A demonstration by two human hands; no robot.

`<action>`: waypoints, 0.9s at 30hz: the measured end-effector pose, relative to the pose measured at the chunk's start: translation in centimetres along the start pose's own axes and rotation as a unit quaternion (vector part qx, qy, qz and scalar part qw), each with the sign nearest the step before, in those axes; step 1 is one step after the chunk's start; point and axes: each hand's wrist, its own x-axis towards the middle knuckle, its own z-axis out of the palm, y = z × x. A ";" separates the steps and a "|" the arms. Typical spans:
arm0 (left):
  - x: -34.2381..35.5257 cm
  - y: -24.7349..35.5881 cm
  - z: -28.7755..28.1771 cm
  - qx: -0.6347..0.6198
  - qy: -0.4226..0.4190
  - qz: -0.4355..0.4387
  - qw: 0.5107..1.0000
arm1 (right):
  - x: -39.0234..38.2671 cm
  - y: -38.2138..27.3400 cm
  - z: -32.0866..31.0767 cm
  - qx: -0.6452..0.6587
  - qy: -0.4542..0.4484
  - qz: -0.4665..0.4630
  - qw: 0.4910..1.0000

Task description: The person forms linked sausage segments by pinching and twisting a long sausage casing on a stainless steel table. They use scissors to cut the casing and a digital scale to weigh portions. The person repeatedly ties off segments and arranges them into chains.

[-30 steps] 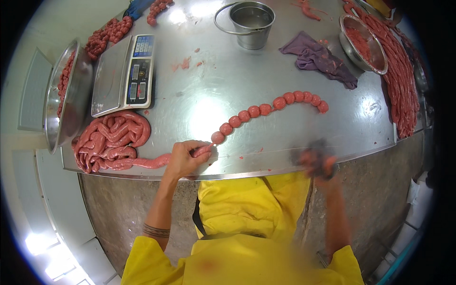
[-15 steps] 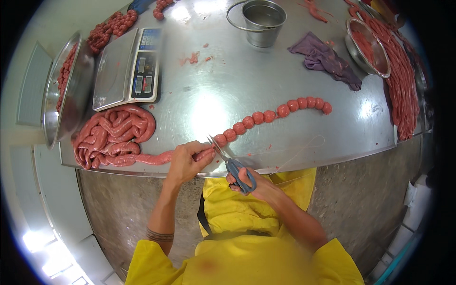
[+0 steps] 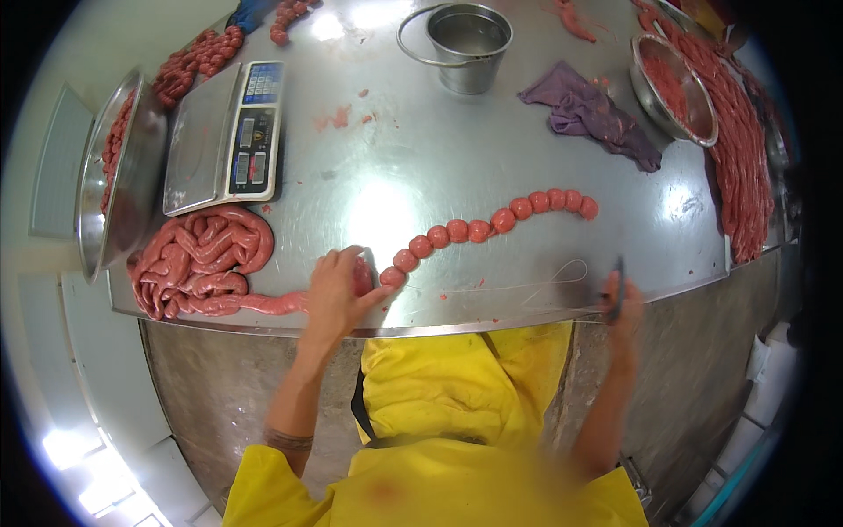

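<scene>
Nearest, yellow clothing (image 3: 430, 386) and a stained grey floor (image 3: 694, 378) are seen below the steel tabletop (image 3: 386, 140). At its edge, the sausage chain (image 3: 457, 230) is held by curled fingers of the left hand (image 3: 332, 290), partly hidden there; its links are laid rightward. Scissors (image 3: 622, 283), badly blurred, are gripped in the right hand (image 3: 621, 309). Farther off, a scale (image 3: 202, 145) and bucket (image 3: 470, 77) are placed; another sausage string (image 3: 283, 26) is cut off above.
</scene>
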 end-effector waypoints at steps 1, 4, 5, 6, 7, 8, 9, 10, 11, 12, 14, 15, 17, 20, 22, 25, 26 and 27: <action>0.6 1.3 1.1 0.001 0.052 0.027 0.998 | 3.1 2.3 -4.0 -0.103 0.066 -0.024 0.992; 4.6 6.7 6.5 -0.090 0.058 0.166 0.980 | 12.0 9.1 -16.1 -0.369 0.205 0.046 0.906; 5.6 8.8 8.7 -0.086 0.058 0.192 0.976 | 14.9 11.0 -19.4 -0.409 0.230 0.032 0.882; 7.2 10.7 10.6 -0.015 -0.001 0.179 0.984 | 17.6 13.0 -21.8 -0.445 0.242 0.028 0.862; 8.5 12.3 11.9 -0.004 0.018 0.183 0.983 | 20.0 14.4 -24.1 -0.448 0.220 0.029 0.866; 9.7 12.9 12.2 0.005 0.006 0.183 0.983 | 22.0 15.5 -25.9 -0.455 0.193 0.034 0.868; 10.5 12.8 11.7 -0.121 -0.001 0.160 0.980 | 23.6 16.5 -27.0 -0.417 0.184 0.036 0.890; 11.3 12.3 10.4 -0.246 -0.049 0.128 0.959 | 24.7 17.0 -28.0 -0.397 0.211 0.047 0.892; 12.0 12.1 8.6 -0.376 -0.103 0.101 0.915 | 24.8 17.4 -28.6 -0.376 0.205 -0.021 0.904; 12.5 11.4 6.0 -0.423 -0.120 0.074 0.895 | 24.5 17.3 -29.0 -0.370 0.248 -0.037 0.894; 13.1 8.5 -1.3 -0.490 -0.132 0.050 0.860 | 21.6 17.1 -29.1 -0.308 0.244 -0.188 0.900; 13.2 7.1 -5.1 -0.484 -0.081 0.069 0.869 | 19.0 16.9 -28.9 -0.197 0.192 -0.144 0.951; 13.6 3.7 -13.4 -0.363 -0.002 0.084 0.928 | 13.1 17.0 -27.7 -0.029 0.065 -0.027 0.997; 14.5 -0.4 -23.4 -0.259 0.102 0.059 0.959 | 3.3 19.3 -24.6 0.020 0.033 0.056 0.998; 15.5 -2.1 -28.7 -0.248 0.123 0.053 0.960 | -2.2 21.8 -22.5 0.021 0.072 0.113 0.991; 14.8 -3.6 -32.9 -0.270 0.166 -0.011 0.948 | -8.5 24.3 -20.6 -0.064 0.192 0.203 0.958; 14.3 -3.7 -33.5 -0.256 0.194 -0.050 0.946 | -10.1 24.2 -19.9 -0.117 0.219 0.228 0.941; 13.7 -3.7 -33.8 -0.209 0.211 -0.038 0.954 | -10.9 23.2 -19.4 -0.178 0.189 0.185 0.948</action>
